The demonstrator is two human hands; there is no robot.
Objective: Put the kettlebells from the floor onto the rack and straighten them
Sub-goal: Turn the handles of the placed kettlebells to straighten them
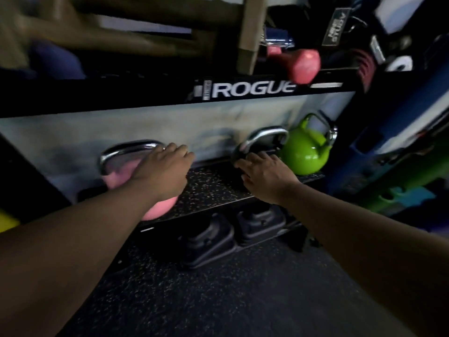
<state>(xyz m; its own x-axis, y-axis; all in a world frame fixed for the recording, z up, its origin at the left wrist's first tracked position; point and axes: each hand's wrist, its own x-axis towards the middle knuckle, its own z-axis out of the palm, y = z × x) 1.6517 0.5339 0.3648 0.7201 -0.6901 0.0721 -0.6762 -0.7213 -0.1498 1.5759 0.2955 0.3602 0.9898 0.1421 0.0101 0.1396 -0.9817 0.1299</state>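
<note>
My left hand (165, 170) lies flat on the pink kettlebell (126, 176), steadying it. Right of it, my right hand (263, 175) rests loosely on the black kettlebell (261, 142), probably squaring it on the shelf (213, 188).

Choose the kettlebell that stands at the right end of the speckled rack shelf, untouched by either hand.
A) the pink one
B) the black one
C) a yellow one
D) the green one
D: the green kettlebell stands at the shelf's right end, clear of both hands.

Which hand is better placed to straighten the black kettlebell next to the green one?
Right. The right hand already rests on the black kettlebell beside the green kettlebell; the left hand is across the shelf on the pink kettlebell.
</note>
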